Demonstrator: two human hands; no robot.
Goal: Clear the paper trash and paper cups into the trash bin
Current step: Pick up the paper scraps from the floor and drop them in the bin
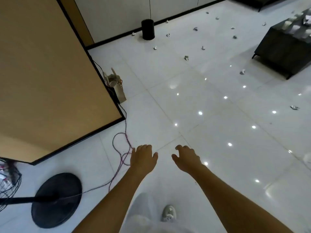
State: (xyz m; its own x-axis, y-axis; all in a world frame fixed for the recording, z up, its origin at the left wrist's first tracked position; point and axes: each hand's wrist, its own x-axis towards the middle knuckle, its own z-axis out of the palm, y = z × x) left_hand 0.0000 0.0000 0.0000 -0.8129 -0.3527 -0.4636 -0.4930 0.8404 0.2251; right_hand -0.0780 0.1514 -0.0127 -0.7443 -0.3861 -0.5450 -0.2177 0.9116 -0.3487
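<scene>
From the head view, the left hand and right hand reached forward over the glossy white tile floor, both empty, fingers loosely bent and touching nothing. The black cylindrical trash bin stood far ahead by the wall. Crumpled paper scraps lay scattered on the tiles between the bin and a dark low table, which bore pale paper cups. A round black fan base sat at left beside a looping cable.

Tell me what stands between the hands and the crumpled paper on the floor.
Nothing visible: bare tile lies between the left hand, right hand and nearest paper scraps. The trash bin stands unobstructed beyond.
</scene>
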